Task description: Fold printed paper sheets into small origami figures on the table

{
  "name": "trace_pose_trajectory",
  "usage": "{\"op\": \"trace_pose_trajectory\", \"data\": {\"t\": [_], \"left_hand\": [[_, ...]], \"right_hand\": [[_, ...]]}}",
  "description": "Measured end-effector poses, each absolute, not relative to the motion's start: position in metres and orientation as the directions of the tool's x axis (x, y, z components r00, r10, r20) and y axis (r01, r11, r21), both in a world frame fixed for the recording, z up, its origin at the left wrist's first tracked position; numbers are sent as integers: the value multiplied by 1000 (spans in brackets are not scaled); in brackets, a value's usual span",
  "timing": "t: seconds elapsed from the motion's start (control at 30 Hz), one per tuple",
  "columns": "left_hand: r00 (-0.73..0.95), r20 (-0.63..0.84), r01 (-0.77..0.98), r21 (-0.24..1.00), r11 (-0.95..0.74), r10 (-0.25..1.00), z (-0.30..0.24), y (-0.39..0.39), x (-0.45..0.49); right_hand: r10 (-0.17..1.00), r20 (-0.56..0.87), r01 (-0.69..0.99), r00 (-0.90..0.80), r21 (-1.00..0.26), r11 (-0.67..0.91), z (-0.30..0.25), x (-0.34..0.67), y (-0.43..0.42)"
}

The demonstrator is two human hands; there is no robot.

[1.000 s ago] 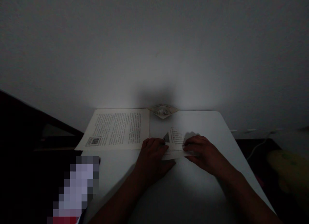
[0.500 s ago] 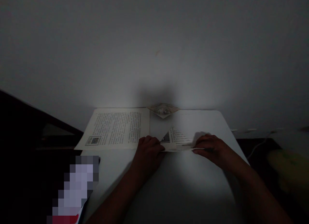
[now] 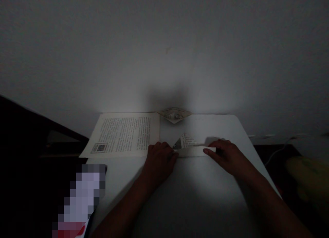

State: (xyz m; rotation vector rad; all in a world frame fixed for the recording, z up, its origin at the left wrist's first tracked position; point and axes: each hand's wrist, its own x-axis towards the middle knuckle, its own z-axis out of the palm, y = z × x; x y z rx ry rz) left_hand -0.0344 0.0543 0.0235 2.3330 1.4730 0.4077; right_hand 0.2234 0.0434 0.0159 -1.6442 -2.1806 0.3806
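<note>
A printed sheet of paper (image 3: 190,141), folded to a triangular peak at its far side, lies on the white table in front of me. Along its near edge a plain strip is turned up over the print. My left hand (image 3: 161,159) presses on the strip's left end, its fingers curled together. At the right end, my right hand (image 3: 224,150) pinches the strip between thumb and fingers. Behind the sheet, against the wall, stands a folded paper boat (image 3: 174,115) made of printed paper.
A flat printed page (image 3: 123,135) with a square code lies on the table's left side. A phone (image 3: 84,197) with a blurred screen is at the left near edge. The wall (image 3: 164,66) rises behind the table (image 3: 213,125). A yellowish object (image 3: 308,176) and a cable are at the right.
The near edge of the sheet has been turned up, so a plain strip now covers the lower print. My right hand has shifted slightly, holding the strip's end.
</note>
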Motion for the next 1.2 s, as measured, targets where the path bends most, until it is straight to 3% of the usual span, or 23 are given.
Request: {"op": "trace_pose_trajectory", "data": {"t": [0.2,0.53,0.77,1.2], "left_hand": [[399,87,835,376,-401,913,17,56,-31],[395,92,832,386,-398,914,14,56,-30],[390,87,842,370,-393,917,14,57,-28],[360,148,814,434,-387,921,14,55,-28]], "right_hand": [[977,123,887,-176,-412,211,17,217,47],[984,138,895,-115,-415,162,14,211,46],[906,357,890,-227,-300,342,14,196,43],[918,285,856,-275,-361,369,13,181,52]]}}
